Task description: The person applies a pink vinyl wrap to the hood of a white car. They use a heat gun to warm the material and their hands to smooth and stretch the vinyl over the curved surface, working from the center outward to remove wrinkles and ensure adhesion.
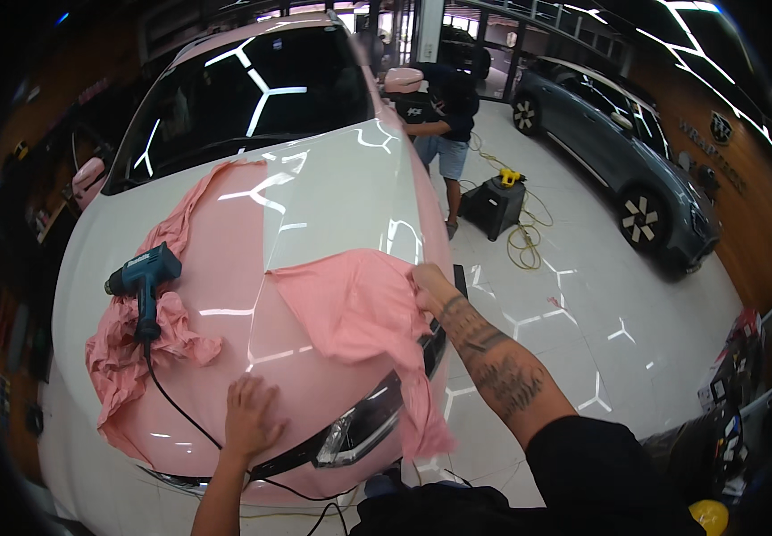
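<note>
In front of me is a car hood point(216, 380), partly glossy pink and partly white. My left hand point(254, 415) rests on the pink part near the front edge, fingers spread, holding nothing. At the hood's right edge, my right hand point(426, 286) is closed on a sheet of matte pink film point(350, 299). This sheet lies folded back over the hood, one end hanging past the headlight point(361, 424). Above it is a white painted area point(341, 201). A teal heat gun point(146, 272) sits on the left, on crumpled pink film point(127, 348).
The heat gun's black cord point(185, 406) runs over the hood's front edge near my left hand. Beside the pink mirror point(403, 80), another person point(448, 107) bends toward the car. A dark stand point(493, 205) with a yellow cable point(529, 246) and a grey car point(618, 143) stand right.
</note>
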The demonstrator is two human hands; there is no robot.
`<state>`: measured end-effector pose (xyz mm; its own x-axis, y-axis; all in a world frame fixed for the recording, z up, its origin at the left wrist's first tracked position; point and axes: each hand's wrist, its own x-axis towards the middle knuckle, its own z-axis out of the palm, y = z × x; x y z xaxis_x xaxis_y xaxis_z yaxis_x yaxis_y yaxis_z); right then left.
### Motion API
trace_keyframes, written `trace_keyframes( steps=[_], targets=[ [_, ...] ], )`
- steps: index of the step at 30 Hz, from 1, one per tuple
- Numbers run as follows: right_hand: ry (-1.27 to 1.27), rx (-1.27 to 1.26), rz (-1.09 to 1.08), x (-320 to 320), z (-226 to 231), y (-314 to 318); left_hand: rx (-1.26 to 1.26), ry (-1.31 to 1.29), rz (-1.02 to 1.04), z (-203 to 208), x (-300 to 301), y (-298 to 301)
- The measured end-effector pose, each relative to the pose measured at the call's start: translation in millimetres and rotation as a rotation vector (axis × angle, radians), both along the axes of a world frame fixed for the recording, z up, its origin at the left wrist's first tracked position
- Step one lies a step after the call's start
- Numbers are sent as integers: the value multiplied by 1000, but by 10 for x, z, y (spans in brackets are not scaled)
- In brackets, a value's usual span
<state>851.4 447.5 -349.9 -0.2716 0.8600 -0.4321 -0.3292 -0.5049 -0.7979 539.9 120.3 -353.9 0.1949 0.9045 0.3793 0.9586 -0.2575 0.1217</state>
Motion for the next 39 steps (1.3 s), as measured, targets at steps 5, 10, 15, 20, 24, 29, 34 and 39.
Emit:
trace_keyframes(
  steps=[5, 10, 15, 20, 24, 29, 34, 39],
  targets=[
    [-501, 248, -81, -299, 97, -453, 130, 11, 26, -62, -27, 91],
    [-287, 341, -7, -291, -133, -581, 121, 130, 100, -33, 26, -23],
    [-289, 142, -113, -385, -44, -761, 142, 124, 115, -118, -47, 16],
    [128, 42, -194, -635, 11, -1251, 132, 142, 136, -171, -101, -31],
    [410, 122, -254, -666, -173, -1345, 188, 162, 99, -171, -32, 41],
    [475, -30, -308, -907, -138, -1745, 153, 178, 107, -184, -71, -10],
    [501, 85, -348, -1066, -290, -2043, 183, 170, 94, -212, -108, 16],
    [475, 84, -292, -847, -456, -2083, 204, 72, 91, -200, -85, 80]
  ],
)
